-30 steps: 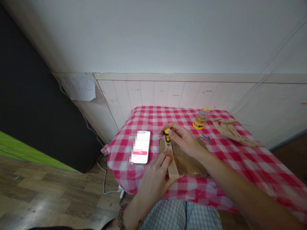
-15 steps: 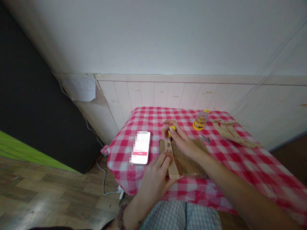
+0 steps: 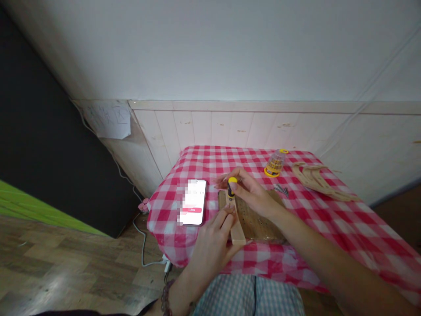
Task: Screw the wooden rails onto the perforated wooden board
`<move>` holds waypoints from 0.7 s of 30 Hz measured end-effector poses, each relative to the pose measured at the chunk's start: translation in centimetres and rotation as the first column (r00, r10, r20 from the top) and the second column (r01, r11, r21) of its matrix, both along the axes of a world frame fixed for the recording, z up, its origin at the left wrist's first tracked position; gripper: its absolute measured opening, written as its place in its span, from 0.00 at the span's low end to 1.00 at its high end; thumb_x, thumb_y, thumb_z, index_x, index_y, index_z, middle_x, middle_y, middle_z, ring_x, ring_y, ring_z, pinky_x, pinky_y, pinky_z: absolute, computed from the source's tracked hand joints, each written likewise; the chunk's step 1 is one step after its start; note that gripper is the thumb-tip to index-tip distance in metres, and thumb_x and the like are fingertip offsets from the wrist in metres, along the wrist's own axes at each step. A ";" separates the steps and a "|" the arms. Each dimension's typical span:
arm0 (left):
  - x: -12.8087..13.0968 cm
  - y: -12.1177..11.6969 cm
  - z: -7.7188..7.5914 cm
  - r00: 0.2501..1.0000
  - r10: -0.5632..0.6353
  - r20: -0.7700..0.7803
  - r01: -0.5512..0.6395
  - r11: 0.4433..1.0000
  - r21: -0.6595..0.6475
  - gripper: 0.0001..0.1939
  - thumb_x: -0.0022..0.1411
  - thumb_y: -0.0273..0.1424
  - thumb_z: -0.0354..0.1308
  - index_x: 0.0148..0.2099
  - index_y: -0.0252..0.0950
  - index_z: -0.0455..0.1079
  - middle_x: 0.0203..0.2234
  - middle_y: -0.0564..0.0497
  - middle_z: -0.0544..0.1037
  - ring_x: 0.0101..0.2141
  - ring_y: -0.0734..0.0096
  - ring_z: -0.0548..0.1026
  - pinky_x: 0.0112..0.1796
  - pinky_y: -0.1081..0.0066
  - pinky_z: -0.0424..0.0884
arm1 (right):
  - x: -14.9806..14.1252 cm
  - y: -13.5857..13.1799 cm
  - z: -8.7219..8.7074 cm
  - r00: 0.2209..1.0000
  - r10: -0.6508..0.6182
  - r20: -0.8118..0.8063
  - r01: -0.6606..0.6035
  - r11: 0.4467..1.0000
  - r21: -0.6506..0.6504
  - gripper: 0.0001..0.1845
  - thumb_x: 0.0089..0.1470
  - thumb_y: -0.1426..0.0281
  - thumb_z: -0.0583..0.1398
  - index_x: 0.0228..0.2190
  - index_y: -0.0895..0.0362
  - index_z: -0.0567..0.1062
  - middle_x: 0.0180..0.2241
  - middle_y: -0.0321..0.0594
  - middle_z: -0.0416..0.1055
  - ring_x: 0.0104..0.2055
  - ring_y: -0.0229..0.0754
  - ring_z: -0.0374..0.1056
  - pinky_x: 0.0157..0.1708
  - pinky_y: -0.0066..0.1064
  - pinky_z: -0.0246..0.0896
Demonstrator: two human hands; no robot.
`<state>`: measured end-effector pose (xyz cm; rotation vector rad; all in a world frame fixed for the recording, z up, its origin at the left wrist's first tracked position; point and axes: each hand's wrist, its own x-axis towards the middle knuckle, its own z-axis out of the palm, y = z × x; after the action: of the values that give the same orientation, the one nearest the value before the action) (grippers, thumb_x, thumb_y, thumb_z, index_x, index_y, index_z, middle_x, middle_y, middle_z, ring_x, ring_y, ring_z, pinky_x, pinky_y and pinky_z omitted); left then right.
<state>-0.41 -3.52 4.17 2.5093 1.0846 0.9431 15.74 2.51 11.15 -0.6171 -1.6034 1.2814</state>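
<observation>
White plank panelling runs along the wall behind the counter, with a sheet of paper stuck up near the corner and a dark panel off to the left. Wood-look flooring fills the lower left, and a thin white cable runs down past the counter's edge to a plug.

A red-and-white checked cloth covers the counter. On it, a phone lies face up with its screen lit and partly blurred. Toward the wall stands a clear bit case with a yellow base, and just in front of it lies a small pile of screws. Flat, curved wooden pieces lie to the right of these.

The hands are close together over a drilled wooden board. The right hand pinches a small yellow-and-black screwdriver upright between thumb and fingers, its lower end hidden at the far end of a narrow wooden strip. The strip lies along the left part of the board, its near end reaching past the board's front edge. The left hand, with a beaded bracelet on its wrist, clamps the strip from the near side. Checked clothing shows below the counter.
</observation>
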 end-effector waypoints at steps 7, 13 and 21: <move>0.0 0.0 0.1 1.000 -0.002 0.004 0.002 1.000 0.000 0.31 0.59 0.33 0.71 0.59 0.37 0.60 0.55 0.40 0.75 0.57 0.49 0.75 0.52 0.54 0.79 | -0.3 0.6 -1.1 0.998 -0.064 -0.024 0.064 0.998 -0.011 0.18 0.60 0.51 0.62 0.39 0.49 0.65 0.31 0.32 0.68 0.31 0.38 0.63 0.32 0.30 0.61; 0.0 -0.1 -0.1 1.000 0.006 -0.002 -0.006 1.000 0.000 0.29 0.60 0.36 0.70 0.58 0.38 0.60 0.53 0.40 0.76 0.56 0.49 0.76 0.50 0.53 0.79 | -0.7 0.5 -0.7 0.997 0.028 -0.077 -0.035 0.996 -0.087 0.26 0.65 0.45 0.50 0.44 0.51 0.74 0.32 0.37 0.64 0.32 0.41 0.60 0.34 0.34 0.61; 0.0 -0.1 -0.3 1.000 0.004 0.015 -0.004 1.000 0.009 0.29 0.62 0.36 0.69 0.59 0.38 0.60 0.55 0.40 0.75 0.56 0.50 0.76 0.51 0.54 0.79 | 0.1 0.2 -0.6 0.998 -0.015 0.066 0.016 1.000 -0.009 0.21 0.60 0.47 0.59 0.39 0.52 0.75 0.39 0.41 0.73 0.41 0.43 0.68 0.44 0.38 0.65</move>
<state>-0.44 -3.58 3.91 2.5039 1.0840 0.9688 15.89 2.68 10.59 -0.6827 -1.6448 1.2693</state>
